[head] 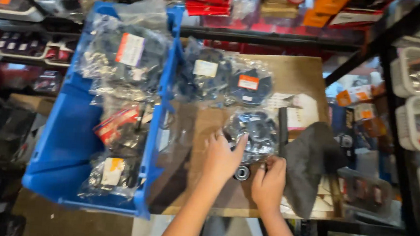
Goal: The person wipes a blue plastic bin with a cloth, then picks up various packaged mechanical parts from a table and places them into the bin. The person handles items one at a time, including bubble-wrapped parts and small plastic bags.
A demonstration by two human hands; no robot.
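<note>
The left hand (221, 159) lies flat on a clear bag of black rings (254, 134) on the table (298, 70) — fingers spread wide, gripping nothing. The right hand (268, 180) pinches the bag's edge w/ fingers closed. A small round ring (241, 173) sits btwn both hands. A blue bin (63, 146) full of bags stands just left.

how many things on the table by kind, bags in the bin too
bags in the blue bin: 4
bags on the table: 3
loose bearing: 1
dark cloth: 1
total: 9, bin aside
</note>
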